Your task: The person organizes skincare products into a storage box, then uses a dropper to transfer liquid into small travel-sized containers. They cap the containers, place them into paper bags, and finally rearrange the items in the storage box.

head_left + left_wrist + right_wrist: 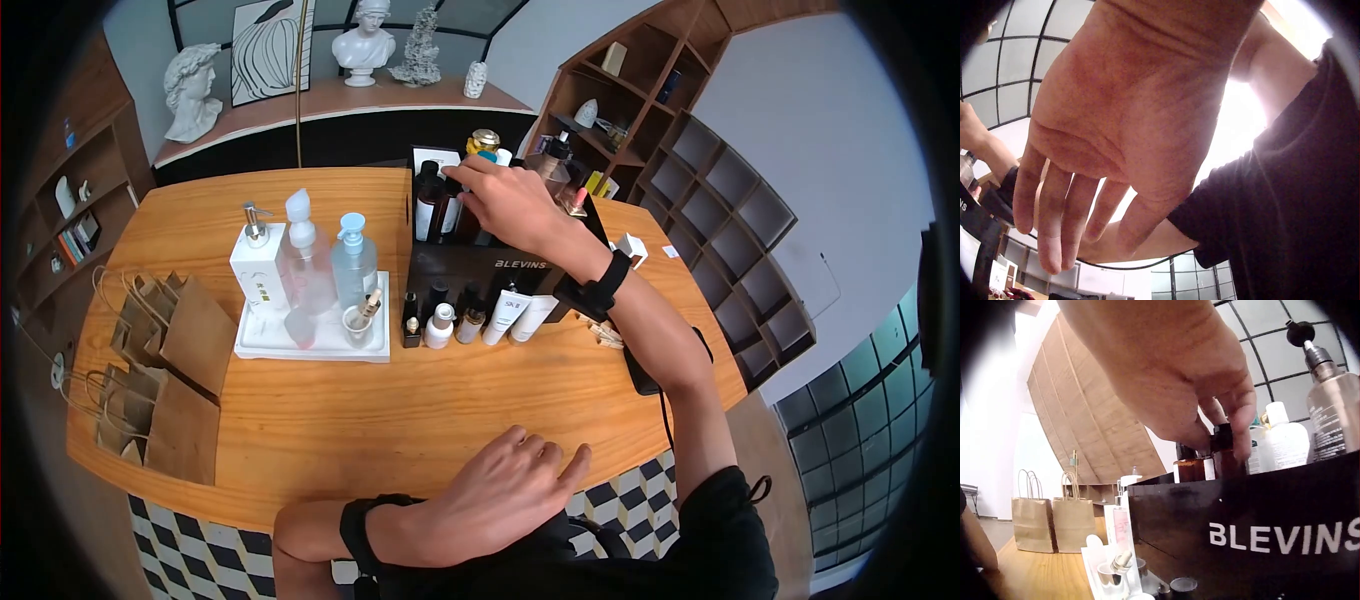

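Note:
My right hand [512, 205] reaches into the black BLEVINS box [450, 268] from above. In the right wrist view its thumb and fingers pinch the black cap of a brown bottle [1227, 461], which stands among other bottles behind the box's front wall. Beside it is another brown bottle with a white label [427, 210]. My left hand [505, 487] hovers palm down by the near table edge, holding nothing; its fingers hang loosely extended in the left wrist view.
Small bottles and two white tubes [507, 315] line the box's front. On the left, a white tray [262, 347] carries pump bottles, and brown paper bags [190, 435] stand beyond it. A black object with a cable [642, 374] lies under the right forearm.

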`<move>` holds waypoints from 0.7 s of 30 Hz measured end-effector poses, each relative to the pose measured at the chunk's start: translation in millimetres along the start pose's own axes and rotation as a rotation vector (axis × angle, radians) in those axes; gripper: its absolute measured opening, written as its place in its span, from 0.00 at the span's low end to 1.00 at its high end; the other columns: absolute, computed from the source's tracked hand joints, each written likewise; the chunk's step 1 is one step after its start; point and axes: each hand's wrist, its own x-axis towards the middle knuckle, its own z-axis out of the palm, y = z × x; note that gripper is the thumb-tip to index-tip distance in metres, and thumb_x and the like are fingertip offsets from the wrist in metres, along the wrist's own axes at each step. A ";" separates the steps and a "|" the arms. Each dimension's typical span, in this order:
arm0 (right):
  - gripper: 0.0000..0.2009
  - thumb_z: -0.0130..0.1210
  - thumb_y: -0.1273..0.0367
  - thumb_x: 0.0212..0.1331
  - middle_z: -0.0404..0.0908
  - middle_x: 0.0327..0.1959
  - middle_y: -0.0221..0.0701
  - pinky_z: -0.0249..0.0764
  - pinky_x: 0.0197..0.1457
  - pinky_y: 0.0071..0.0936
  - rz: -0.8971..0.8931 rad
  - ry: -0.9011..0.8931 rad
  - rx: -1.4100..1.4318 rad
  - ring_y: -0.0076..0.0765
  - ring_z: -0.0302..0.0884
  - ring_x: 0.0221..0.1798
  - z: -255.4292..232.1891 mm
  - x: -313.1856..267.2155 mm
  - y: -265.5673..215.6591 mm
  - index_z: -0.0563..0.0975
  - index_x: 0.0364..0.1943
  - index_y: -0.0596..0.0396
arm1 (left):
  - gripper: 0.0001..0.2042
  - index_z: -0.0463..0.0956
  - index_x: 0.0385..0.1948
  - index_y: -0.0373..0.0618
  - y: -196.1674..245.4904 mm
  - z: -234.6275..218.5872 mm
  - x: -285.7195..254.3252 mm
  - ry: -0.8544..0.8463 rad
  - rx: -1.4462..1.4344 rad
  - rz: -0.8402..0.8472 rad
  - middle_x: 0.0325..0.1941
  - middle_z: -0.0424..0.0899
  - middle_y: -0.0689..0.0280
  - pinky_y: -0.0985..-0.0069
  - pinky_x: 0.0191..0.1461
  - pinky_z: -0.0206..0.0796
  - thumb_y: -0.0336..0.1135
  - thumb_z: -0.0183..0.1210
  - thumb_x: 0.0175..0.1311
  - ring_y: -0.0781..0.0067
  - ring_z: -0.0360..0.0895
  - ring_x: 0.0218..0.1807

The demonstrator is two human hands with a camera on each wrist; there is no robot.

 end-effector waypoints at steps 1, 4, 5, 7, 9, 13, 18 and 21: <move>0.19 0.62 0.71 0.68 0.84 0.55 0.37 0.82 0.51 0.51 -0.008 -0.006 -0.003 0.54 0.86 0.50 1.3 0.6 2.4 0.81 0.63 0.51 | 0.27 0.74 0.68 0.30 0.1 -0.8 0.3 -0.023 -0.008 -0.004 0.41 0.86 0.51 0.62 0.57 0.77 0.30 0.58 0.67 0.54 0.86 0.42; 0.19 0.63 0.69 0.68 0.84 0.55 0.38 0.82 0.51 0.50 -0.036 0.036 0.057 0.54 0.87 0.50 3.3 0.5 7.4 0.81 0.62 0.49 | 0.27 0.74 0.68 0.30 0.0 1.3 0.5 -0.011 -0.005 0.002 0.41 0.85 0.51 0.62 0.57 0.77 0.30 0.58 0.66 0.54 0.86 0.42; 0.19 0.63 0.69 0.68 0.84 0.55 0.38 0.82 0.51 0.50 -0.036 0.034 0.058 0.54 0.87 0.50 3.7 0.1 8.1 0.81 0.62 0.49 | 0.27 0.74 0.68 0.30 -0.1 2.7 0.7 -0.011 -0.007 0.002 0.41 0.85 0.51 0.62 0.57 0.77 0.30 0.58 0.66 0.54 0.86 0.42; 0.17 0.65 0.67 0.67 0.86 0.50 0.38 0.81 0.51 0.50 -0.010 0.044 0.075 0.54 0.87 0.49 1.7 -1.2 8.1 0.81 0.59 0.48 | 0.27 0.74 0.68 0.30 0.0 5.4 1.5 0.004 -0.001 0.008 0.40 0.85 0.51 0.62 0.56 0.78 0.29 0.58 0.66 0.54 0.86 0.42; 0.16 0.66 0.66 0.68 0.87 0.47 0.38 0.81 0.50 0.49 0.007 0.032 0.103 0.54 0.87 0.48 -0.2 0.0 11.8 0.81 0.58 0.49 | 0.27 0.74 0.68 0.30 0.6 6.6 2.8 -0.010 -0.002 0.006 0.40 0.85 0.51 0.62 0.56 0.78 0.29 0.58 0.66 0.54 0.87 0.42; 0.15 0.67 0.63 0.69 0.87 0.41 0.37 0.78 0.47 0.48 0.073 -0.013 0.212 0.54 0.86 0.44 -0.3 -0.4 20.0 0.80 0.55 0.49 | 0.27 0.73 0.69 0.30 0.5 9.2 5.0 -0.043 -0.006 -0.009 0.41 0.86 0.51 0.61 0.56 0.78 0.29 0.59 0.66 0.54 0.87 0.43; 0.16 0.67 0.62 0.69 0.87 0.41 0.40 0.78 0.48 0.48 0.076 -0.022 0.267 0.56 0.86 0.43 5.6 -3.2 25.2 0.79 0.55 0.53 | 0.28 0.74 0.69 0.31 -1.0 13.4 4.9 -0.031 -0.013 -0.005 0.41 0.86 0.51 0.61 0.56 0.79 0.29 0.59 0.65 0.54 0.87 0.43; 0.18 0.68 0.63 0.68 0.87 0.41 0.43 0.78 0.49 0.47 0.062 -0.013 0.322 0.56 0.86 0.43 6.3 -4.7 27.6 0.79 0.55 0.57 | 0.28 0.74 0.68 0.31 -0.7 12.2 5.4 -0.033 -0.015 -0.003 0.41 0.86 0.51 0.61 0.56 0.79 0.29 0.59 0.65 0.54 0.87 0.43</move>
